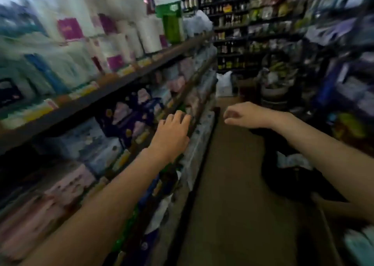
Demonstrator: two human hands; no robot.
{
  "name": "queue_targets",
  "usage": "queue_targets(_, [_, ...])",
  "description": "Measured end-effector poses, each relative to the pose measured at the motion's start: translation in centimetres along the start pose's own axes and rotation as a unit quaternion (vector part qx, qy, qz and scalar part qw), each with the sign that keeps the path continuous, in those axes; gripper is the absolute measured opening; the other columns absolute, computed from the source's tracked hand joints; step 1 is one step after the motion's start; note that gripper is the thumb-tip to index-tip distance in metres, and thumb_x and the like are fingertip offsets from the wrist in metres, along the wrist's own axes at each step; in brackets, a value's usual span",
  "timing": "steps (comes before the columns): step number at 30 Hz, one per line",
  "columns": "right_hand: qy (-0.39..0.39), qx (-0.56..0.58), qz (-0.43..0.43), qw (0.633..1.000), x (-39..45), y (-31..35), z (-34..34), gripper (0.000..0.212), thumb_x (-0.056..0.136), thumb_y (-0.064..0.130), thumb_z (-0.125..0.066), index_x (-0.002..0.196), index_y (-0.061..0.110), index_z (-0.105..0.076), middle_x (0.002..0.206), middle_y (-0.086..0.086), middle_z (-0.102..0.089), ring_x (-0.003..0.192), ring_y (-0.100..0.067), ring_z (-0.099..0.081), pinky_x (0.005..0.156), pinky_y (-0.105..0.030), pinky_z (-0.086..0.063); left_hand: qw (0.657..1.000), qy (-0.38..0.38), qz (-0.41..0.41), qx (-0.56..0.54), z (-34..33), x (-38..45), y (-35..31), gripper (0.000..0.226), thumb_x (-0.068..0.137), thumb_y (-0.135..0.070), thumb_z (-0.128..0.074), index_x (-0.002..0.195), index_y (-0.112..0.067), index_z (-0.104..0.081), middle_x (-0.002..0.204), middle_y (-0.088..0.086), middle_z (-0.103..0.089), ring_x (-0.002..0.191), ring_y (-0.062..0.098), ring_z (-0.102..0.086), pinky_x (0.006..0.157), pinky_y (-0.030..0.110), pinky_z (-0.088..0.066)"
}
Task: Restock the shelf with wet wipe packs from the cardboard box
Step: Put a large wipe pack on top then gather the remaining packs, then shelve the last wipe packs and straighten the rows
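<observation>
The frame is blurred by motion. My left hand (172,134) reaches toward the front edge of the middle shelf (141,138) on the left, fingers loosely bent, holding nothing. My right hand (240,115) hangs over the aisle with loosely curled fingers and is empty. Pale wet wipe packs (89,146) lie in rows on the shelf behind my left arm, with pink packs (66,185) lower down. A corner of the cardboard box (332,243) shows at the bottom right, with a teal pack (356,245) in it.
Paper towel rolls (145,35) fill the top shelf. The brown aisle floor (228,185) runs ahead between shelving. White bags (224,83) and a bucket stand at the far end. Dark cloth (287,176) lies on the floor right.
</observation>
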State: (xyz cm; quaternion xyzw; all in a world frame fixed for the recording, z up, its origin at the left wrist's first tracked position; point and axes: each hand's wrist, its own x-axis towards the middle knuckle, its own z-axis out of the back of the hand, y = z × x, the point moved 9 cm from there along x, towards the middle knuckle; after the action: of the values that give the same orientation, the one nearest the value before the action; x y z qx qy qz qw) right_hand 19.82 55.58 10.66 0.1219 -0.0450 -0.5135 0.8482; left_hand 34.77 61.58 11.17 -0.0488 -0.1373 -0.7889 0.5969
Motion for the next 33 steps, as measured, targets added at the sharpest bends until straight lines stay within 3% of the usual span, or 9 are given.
queue_targets(7, [0.137,0.054,-0.28,0.949,-18.0,-25.6,-11.4,0.037,0.096,0.03,-0.048,0.126,0.009,-0.051,0.124,-0.007,-0.056,0.112,-0.025,-0.054,0.082,-0.021,-0.039,0.951,0.201,-0.234,-0.014,-13.9,4.3,-24.9,0.047,0.091,-0.015,-0.046,0.135,-0.008,-0.03,0.136,0.014,-0.035,0.123,0.035,-0.042,0.095,0.045,-0.038])
queue_targets(10, [0.123,0.099,-0.335,0.929,-25.3,-33.5,-16.4,0.056,0.09,0.05,-0.047,0.132,0.014,-0.046,0.117,-0.005,-0.055,0.102,-0.021,-0.055,0.073,-0.021,-0.042,0.912,0.252,-0.318,-0.056,-18.3,4.0,-35.3,0.043,0.093,-0.014,-0.043,0.134,-0.007,-0.032,0.133,0.015,-0.039,0.119,0.036,-0.049,0.092,0.044,-0.04])
queue_targets(14, [0.175,0.106,-0.436,0.877,-33.5,-43.0,-26.2,0.056,0.092,0.033,-0.055,0.138,0.007,-0.037,0.131,-0.014,-0.046,0.123,-0.03,-0.045,0.096,-0.03,-0.038,0.874,0.314,-0.361,-0.08,-24.7,2.7,-46.9,0.046,0.096,-0.024,-0.038,0.139,-0.011,-0.028,0.136,0.012,-0.039,0.123,0.033,-0.046,0.101,0.045,-0.034])
queue_targets(16, [0.196,0.114,-0.458,0.86,-35.7,-45.8,-31.1,0.072,0.089,0.041,-0.057,0.146,0.013,-0.023,0.143,-0.013,-0.034,0.128,-0.029,-0.039,0.104,-0.034,-0.034,0.874,0.328,-0.345,-0.093,-27.9,3.0,-50.7,0.045,0.096,-0.026,-0.039,0.138,-0.012,-0.029,0.137,0.011,-0.039,0.124,0.032,-0.044,0.102,0.045,-0.033])
queue_targets(20, [0.186,0.137,-0.481,0.846,-35.8,-50.3,-39.5,0.099,0.081,0.051,-0.063,0.149,0.021,0.002,0.154,-0.013,-0.003,0.139,-0.033,-0.017,0.112,-0.041,-0.024,0.872,0.377,-0.278,-0.144,-34.8,5.2,-54.8,0.043,0.095,-0.025,-0.041,0.135,-0.012,-0.031,0.133,0.01,-0.044,0.115,0.031,-0.053,0.093,0.042,-0.042])
queue_targets(24, [0.146,0.105,-0.526,0.831,-32.2,-53.7,-45.7,0.09,0.08,0.048,-0.065,0.146,0.017,-0.011,0.146,-0.016,-0.022,0.129,-0.031,-0.033,0.104,-0.042,-0.034,0.87,0.419,-0.224,-0.134,-42.4,6.2,-54.5,0.044,0.095,-0.021,-0.04,0.137,-0.01,-0.032,0.134,0.012,-0.041,0.117,0.032,-0.05,0.092,0.041,-0.042])
queue_targets(28, [0.126,0.049,-0.549,0.825,-29.6,-54.6,-50.8,0.11,0.074,0.048,-0.07,0.148,0.028,0.01,0.147,-0.022,-0.012,0.132,-0.039,-0.025,0.107,-0.05,-0.029,0.877,0.417,-0.205,-0.12,-46.9,6.6,-51.4,0.038,0.095,-0.017,-0.04,0.132,-0.007,-0.041,0.132,0.012,-0.044,0.123,0.028,-0.043,0.097,0.033,-0.036])
queue_targets(31, [0.127,-0.005,-0.495,0.86,-27.9,-52.3,-52.4,0.108,0.08,0.042,-0.066,0.145,0.034,0.02,0.15,-0.024,-0.012,0.13,-0.044,-0.029,0.102,-0.054,-0.031,0.888,0.403,-0.161,-0.152,-48.0,7.3,-50.4,0.036,0.095,-0.011,-0.039,0.129,-0.006,-0.044,0.129,0.012,-0.046,0.121,0.027,-0.044,0.094,0.029,-0.033])
queue_targets(33, [0.127,0.011,-0.51,0.85,-27.1,-51.8,-52.8,0.108,0.082,0.042,-0.065,0.142,0.037,0.025,0.147,-0.026,-0.015,0.127,-0.044,-0.031,0.1,-0.054,-0.032,0.886,0.401,-0.157,-0.172,-47.7,7.4,-51.3,0.037,0.095,-0.012,-0.039,0.131,-0.007,-0.043,0.131,0.011,-0.044,0.122,0.027,-0.044,0.096,0.031,-0.035])
